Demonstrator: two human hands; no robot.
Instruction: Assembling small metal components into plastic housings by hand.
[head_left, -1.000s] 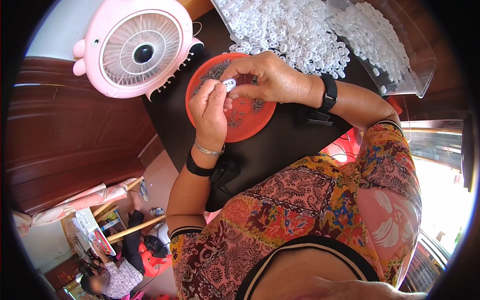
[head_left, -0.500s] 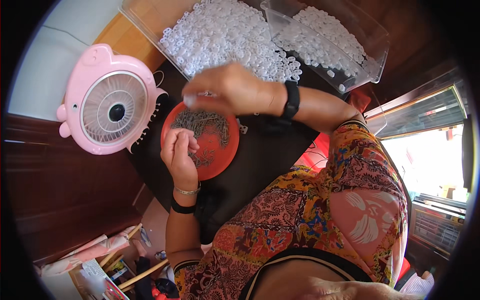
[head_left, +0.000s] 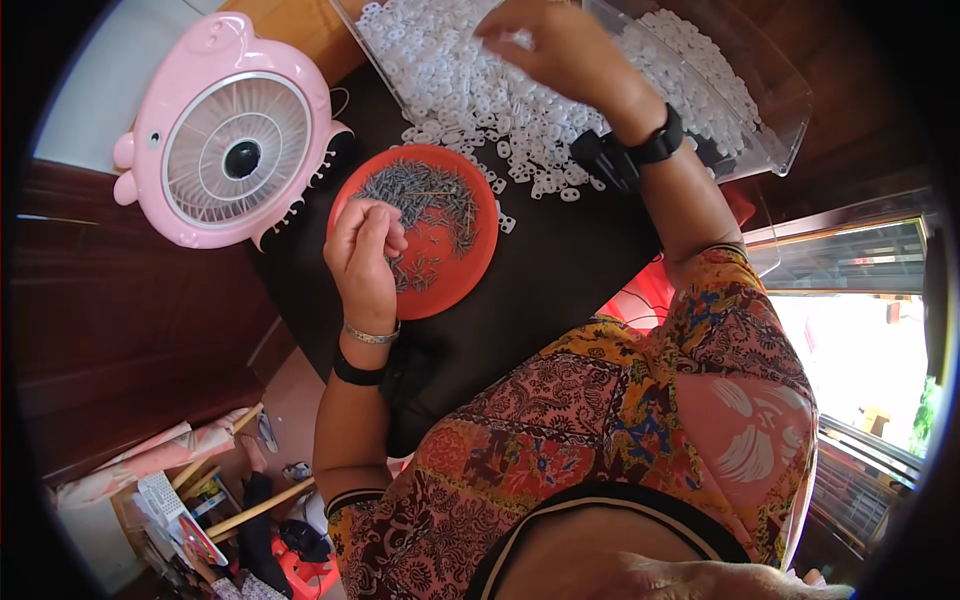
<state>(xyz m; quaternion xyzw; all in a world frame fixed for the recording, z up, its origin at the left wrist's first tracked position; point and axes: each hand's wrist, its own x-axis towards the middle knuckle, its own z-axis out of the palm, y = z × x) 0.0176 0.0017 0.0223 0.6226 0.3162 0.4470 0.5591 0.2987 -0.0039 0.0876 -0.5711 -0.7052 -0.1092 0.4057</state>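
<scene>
Small grey pins [head_left: 425, 205] are being pinched by the left hand [head_left: 365, 255], fingertips closed, over the orange dish [head_left: 455, 275] beneath it. White plastic pieces [head_left: 450, 75] are being reached into by the right hand [head_left: 560, 50], fingers loosely spread; its grasp cannot be told.

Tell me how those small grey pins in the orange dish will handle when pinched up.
The grey pins look thin and stiff, probably light and fiddly to pinch singly. They lie tangled in the orange dish, so several may lift together. The left hand pinches over them.
</scene>
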